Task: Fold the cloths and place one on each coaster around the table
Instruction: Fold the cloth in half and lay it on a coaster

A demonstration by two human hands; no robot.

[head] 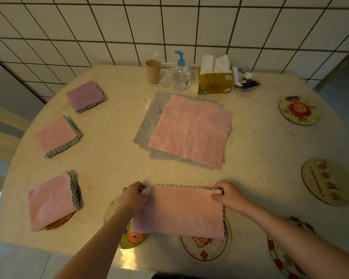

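Pink cloth [178, 210], scalloped edges, folded in half, lies flat at near table [113, 154] edge over two coasters; long axis left-right. Left hand [134, 195] pinches far-left corner, right hand [228, 193] pinches far-right corner. Beyond, mid-table: unfolded pink cloth [189, 130] atop grey cloths [149, 121].

Three folded cloths [55, 135] lie left, unfolded stack [189, 130] centre, bare coasters [328, 181] right.

Folded cloths on coasters: three — purple [85, 96], pink [56, 136], pink [51, 200]. One half-folded cloth [179, 210] in hand. Bare coasters: five. One cup [153, 71], one pump bottle [181, 74], one tissue pack [216, 81].
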